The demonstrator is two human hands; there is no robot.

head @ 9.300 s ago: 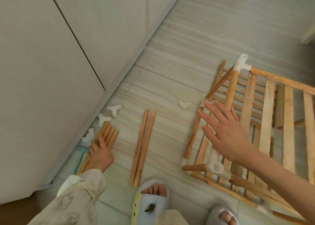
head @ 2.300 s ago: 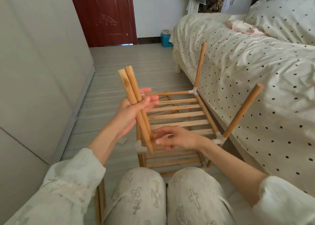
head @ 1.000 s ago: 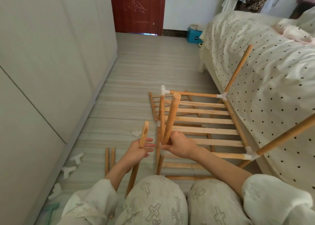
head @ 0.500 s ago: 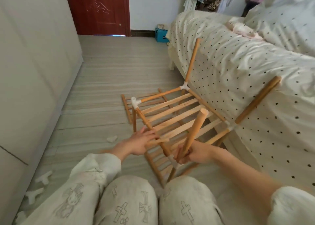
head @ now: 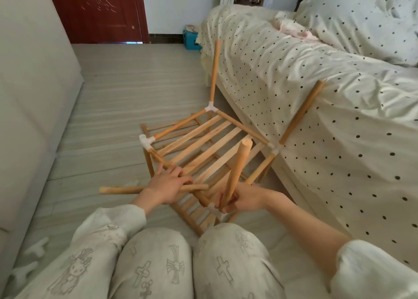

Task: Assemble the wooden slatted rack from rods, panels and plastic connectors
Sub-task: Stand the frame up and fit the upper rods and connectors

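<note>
Hands (head: 169,186) on half-built slatted rack (head: 210,144)

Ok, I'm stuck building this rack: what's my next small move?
Probably press the upright rod in your right hand down into the near corner; its base sits there. The far-left connector shows no upright, so the loose rod under your left hand likely goes there next.
</note>
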